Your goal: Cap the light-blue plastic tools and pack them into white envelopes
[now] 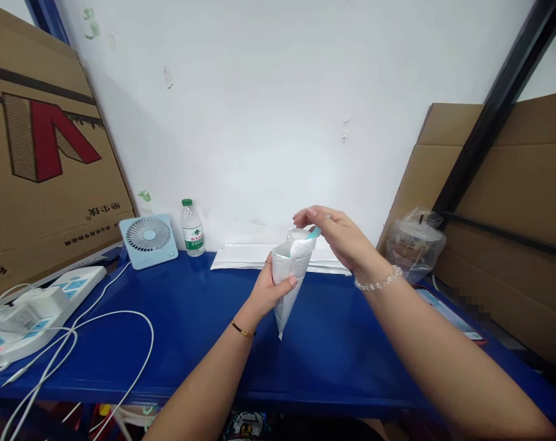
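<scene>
A white, quilted-looking cone (290, 278) points downward above the blue table, its wide mouth up and its tip near the tabletop. My left hand (278, 283) is closed around the cone's left side, with the thumb across its front. At the upper right of the mouth, a flap folds over the rim. My right hand (330, 229) is bent over this edge, closed on a teal strip (314, 233) that touches the flap. Most of the strip is hidden by the hand, so its kind is unclear. Flat white sheets (241, 257) lie behind the cone against the wall.
A light-blue fan (149, 240) and a water bottle (192, 229) stand at the back left. A power strip (82, 285) with white cables lies at left. At right are a cup in a plastic bag (413, 245), a phone (450, 313) and cardboard (512, 245).
</scene>
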A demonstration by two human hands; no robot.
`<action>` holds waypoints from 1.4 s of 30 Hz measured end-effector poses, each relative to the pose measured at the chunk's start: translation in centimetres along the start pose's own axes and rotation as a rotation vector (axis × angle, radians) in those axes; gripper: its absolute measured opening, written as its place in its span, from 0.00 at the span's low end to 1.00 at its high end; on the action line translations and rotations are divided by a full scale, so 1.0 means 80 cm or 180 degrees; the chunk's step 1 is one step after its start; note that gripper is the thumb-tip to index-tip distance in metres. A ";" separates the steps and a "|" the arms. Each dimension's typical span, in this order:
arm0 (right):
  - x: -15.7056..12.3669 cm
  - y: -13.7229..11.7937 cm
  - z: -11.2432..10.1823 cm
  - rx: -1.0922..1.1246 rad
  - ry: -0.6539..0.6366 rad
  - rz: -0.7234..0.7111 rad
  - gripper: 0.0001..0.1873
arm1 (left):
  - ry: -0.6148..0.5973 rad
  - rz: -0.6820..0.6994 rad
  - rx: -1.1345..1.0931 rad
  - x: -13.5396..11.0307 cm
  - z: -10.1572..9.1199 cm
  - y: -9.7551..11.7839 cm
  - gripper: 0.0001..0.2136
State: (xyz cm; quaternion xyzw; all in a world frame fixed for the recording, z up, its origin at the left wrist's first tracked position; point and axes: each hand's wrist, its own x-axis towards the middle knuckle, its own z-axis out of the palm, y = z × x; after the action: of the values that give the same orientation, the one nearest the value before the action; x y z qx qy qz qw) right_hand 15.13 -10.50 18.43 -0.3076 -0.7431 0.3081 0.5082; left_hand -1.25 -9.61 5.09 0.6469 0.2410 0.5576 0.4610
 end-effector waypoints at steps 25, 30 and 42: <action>-0.012 0.010 -0.020 -0.0900 -0.0948 -0.0483 0.13 | -0.0567 -0.0483 -0.0182 -0.007 0.004 0.000 0.32; -0.017 0.008 -0.025 -0.0909 -0.0398 -0.0718 0.12 | -0.0400 -0.0340 0.0029 -0.008 0.012 0.014 0.24; -0.021 -0.003 -0.026 -0.1969 0.0602 -0.1071 0.15 | 0.0056 -0.0531 0.0356 -0.005 0.018 0.009 0.15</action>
State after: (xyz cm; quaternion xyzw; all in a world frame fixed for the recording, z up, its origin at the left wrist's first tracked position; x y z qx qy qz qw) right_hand 17.56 -11.67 18.29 -0.3473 -0.7911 -0.0489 0.5012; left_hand -0.11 -10.76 5.57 0.6444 0.3288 0.5086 0.4669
